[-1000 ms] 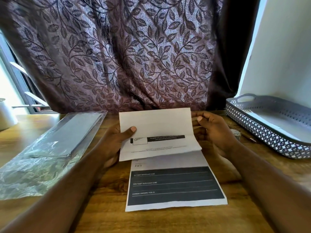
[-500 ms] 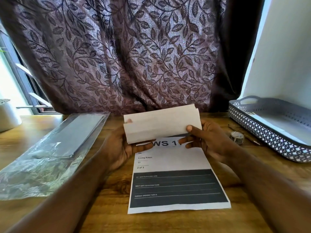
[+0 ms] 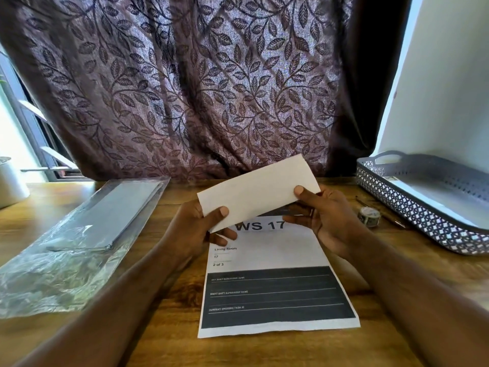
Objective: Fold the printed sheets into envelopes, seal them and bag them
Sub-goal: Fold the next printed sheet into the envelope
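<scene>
Logging the head view, item by item, as I see it from my station.

1. Folded sheet (image 3: 258, 190): blank white side toward me, held above the surface and tilted so its right end sits higher.
2. Left hand (image 3: 195, 229): pinches the lower left corner of the folded sheet, thumb on the front, fingers curled behind.
3. Right hand (image 3: 325, 218): pinches the right end of the folded sheet, thumb on top, fingers beneath.
4. Printed sheet (image 3: 272, 295): lies flat on the surface (image 3: 383, 340) under both hands. Its heading "WS 17" is partly covered by the folded sheet, and a dark lined block fills its lower half.
5. Clear plastic bag (image 3: 79, 234): lies at the left with a flat grey stack inside.
6. Roll of tape (image 3: 368, 214): sits right of the right hand, just beside a grey perforated basket (image 3: 423, 215).
7. White pot (image 3: 10, 181): stands at the far left edge.
8. Leaf-patterned curtain (image 3: 198, 88): hangs behind everything.
</scene>
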